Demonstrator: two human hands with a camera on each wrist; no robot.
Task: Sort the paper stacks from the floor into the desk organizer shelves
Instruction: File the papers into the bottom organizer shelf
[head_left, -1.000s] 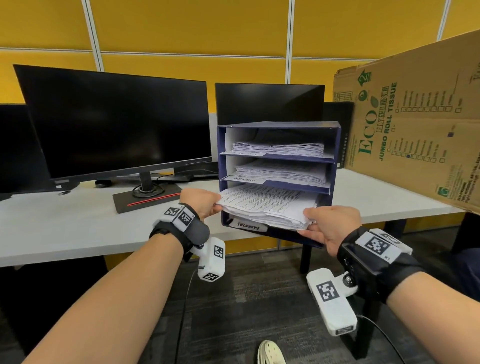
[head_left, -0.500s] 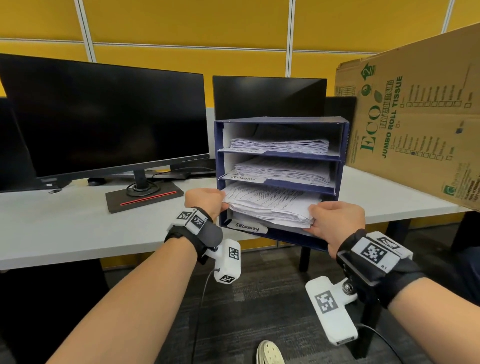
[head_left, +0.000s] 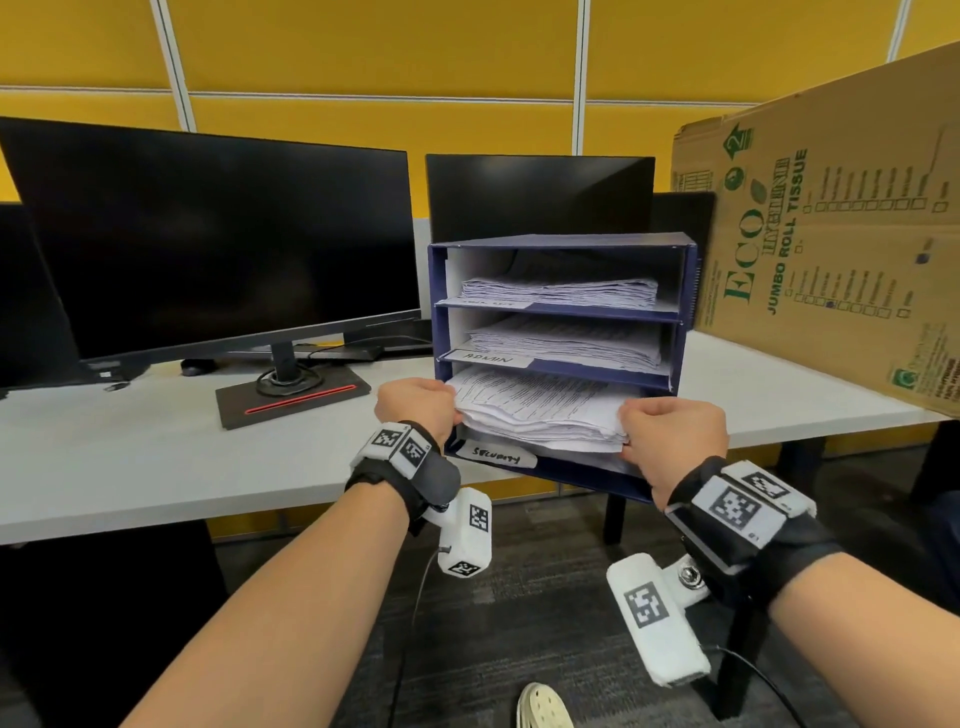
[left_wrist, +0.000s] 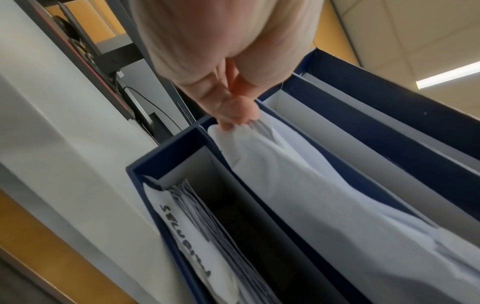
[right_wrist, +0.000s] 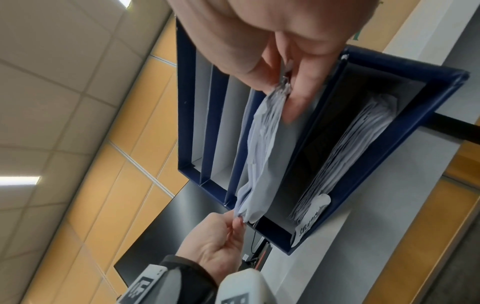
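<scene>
Gripping paper stack corners, both hands seemingly enter organizer.

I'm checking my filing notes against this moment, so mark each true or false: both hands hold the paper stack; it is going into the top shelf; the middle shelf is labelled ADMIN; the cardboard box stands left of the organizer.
1. Both the left hand and right hand grip the white printed paper stack: true.
2. It is entering the top shelf: false, the bottom one of the dark blue desk organizer.
3. The middle shelf's white label reads ADMIN: true.
4. The brown cardboard box stands left: false, right.
</scene>
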